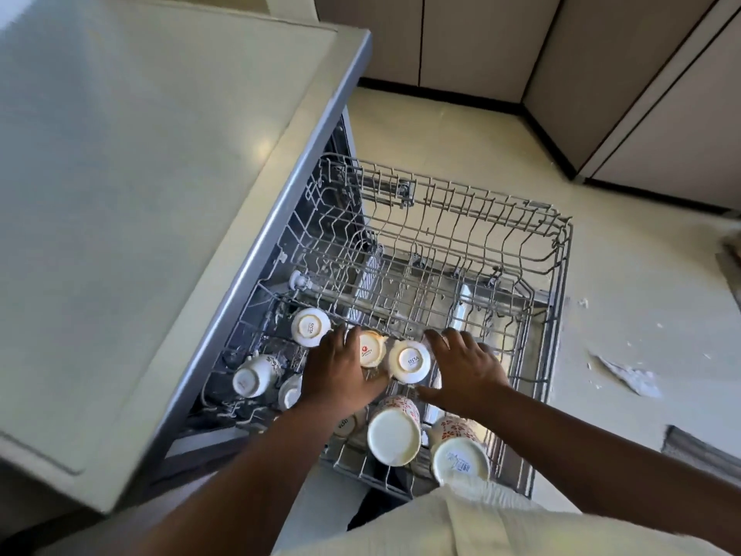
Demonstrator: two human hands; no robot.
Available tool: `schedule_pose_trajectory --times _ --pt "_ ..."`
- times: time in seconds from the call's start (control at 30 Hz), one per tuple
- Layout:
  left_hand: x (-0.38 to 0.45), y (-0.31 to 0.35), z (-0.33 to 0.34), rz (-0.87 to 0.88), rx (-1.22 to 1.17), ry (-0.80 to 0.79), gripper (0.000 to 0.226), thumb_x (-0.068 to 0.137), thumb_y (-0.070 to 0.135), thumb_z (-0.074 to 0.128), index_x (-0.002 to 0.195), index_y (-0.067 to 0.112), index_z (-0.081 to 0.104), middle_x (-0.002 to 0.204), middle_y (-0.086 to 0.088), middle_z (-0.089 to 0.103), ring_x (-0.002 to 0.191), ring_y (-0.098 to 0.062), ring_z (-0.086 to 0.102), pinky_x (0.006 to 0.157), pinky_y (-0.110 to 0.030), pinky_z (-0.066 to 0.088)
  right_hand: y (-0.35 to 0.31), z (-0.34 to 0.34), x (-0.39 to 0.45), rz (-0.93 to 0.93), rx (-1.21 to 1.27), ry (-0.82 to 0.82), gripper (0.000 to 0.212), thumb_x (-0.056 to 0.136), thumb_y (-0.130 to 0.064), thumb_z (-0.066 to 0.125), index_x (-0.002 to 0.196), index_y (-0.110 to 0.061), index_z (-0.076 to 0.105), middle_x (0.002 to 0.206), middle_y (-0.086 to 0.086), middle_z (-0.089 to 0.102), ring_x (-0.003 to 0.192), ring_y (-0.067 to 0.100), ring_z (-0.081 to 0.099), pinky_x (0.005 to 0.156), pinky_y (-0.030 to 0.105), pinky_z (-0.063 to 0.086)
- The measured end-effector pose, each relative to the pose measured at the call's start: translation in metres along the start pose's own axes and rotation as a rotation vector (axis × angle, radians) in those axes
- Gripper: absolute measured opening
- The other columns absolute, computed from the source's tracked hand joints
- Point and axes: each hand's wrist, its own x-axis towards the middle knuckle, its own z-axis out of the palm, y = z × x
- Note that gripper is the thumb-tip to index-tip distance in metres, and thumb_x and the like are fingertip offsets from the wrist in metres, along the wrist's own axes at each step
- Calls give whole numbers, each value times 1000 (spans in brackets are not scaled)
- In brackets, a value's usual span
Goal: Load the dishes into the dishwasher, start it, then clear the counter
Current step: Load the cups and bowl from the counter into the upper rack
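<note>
Step in hand: dishes are being loaded; cups are being arranged upside down in the pulled-out upper rack [557, 250].
Left hand [335, 375]: a small cup [371, 349] is being gripped, fingers curled round it.
Right hand [467, 369]: fingers are being held spread beside a second cup [409, 361], possibly touching it; contact is unclear.
Other cups: two patterned mugs [395, 431] are being held nearest the person.
Next move: the gripped cup is probably to be seated between the tines.

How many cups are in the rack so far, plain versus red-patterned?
Plain white cups: 6
Red-patterned cups: 2
Total: 8 cups, all upside down in the rack.
</note>
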Motion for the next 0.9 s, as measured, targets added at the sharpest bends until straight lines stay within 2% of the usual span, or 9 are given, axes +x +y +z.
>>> schedule_pose_trajectory --times 0.1,0.23,0.4,0.5,0.57,0.63,0.7,0.8,0.9 --pt "-26 9 -9 -19 -6 39 90 68 75 40 139 20 30 141 -7 42 126 -26 42 101 -40 39 1 -13 -16 -42 -42 15 96 76 -73 55 148 -25 13 147 3 29 136 25 30 109 41 30" --pt "-71 25 -25 -72 -62 131 94 75 73 45 148 19 22 155 -6 28 140 -24 28 112 -37 27 -3 -35 -41 -145 -122 41 95 78 -71 53 149 -24 13 150 5 26 137 27 28 109 42 30" --pt "-130 34 -49 -122 -186 258 91 80 71 44 151 21 18 155 -2 27 141 -18 27 111 -32 26 -27 -65 -64 -291 -156 82 100 75 -76 52 150 -24 12 151 4 25 139 25 26 113 42 28" --pt "-166 32 -71 -178 -260 332 97 71 76 32 148 18 28 151 -3 35 137 -21 36 109 -31 29 -56 -84 -74 -390 -180 105 98 75 -76 52 149 -24 13 152 4 25 140 25 25 114 43 25" --pt "-187 20 -85 -192 -294 438 89 71 71 40 140 15 43 140 -5 50 127 -24 49 103 -30 36 -82 -95 -79 -455 -198 118 97 76 -74 51 150 -24 12 153 5 23 141 25 22 113 44 22" --pt "-204 4 -93 -202 -302 530 78 75 67 48 135 16 50 136 -2 55 124 -21 53 101 -25 35 -110 -103 -83 -517 -201 142 96 77 -74 50 149 -25 11 153 6 24 142 26 22 113 43 22" --pt "-224 -15 -101 -248 -311 560 78 77 69 47 138 20 47 143 2 48 132 -17 45 105 -22 26 -142 -107 -87 -588 -208 172 95 76 -74 49 149 -25 12 153 6 24 142 25 21 114 41 23" --pt "-251 -49 -108 -307 -257 620 86 77 73 39 142 18 42 150 -2 39 140 -21 34 111 -29 18 -190 -109 -96 -667 -205 201 98 76 -76 45 151 -24 11 155 5 23 144 25 17 116 41 19" --pt "-289 -89 -108 -390 -234 622 104 72 88 15 149 21 29 158 1 22 147 -18 15 117 -32 9 -245 -104 -110 -746 -237 221 98 76 -78 44 152 -27 8 157 4 20 146 25 15 117 43 18"
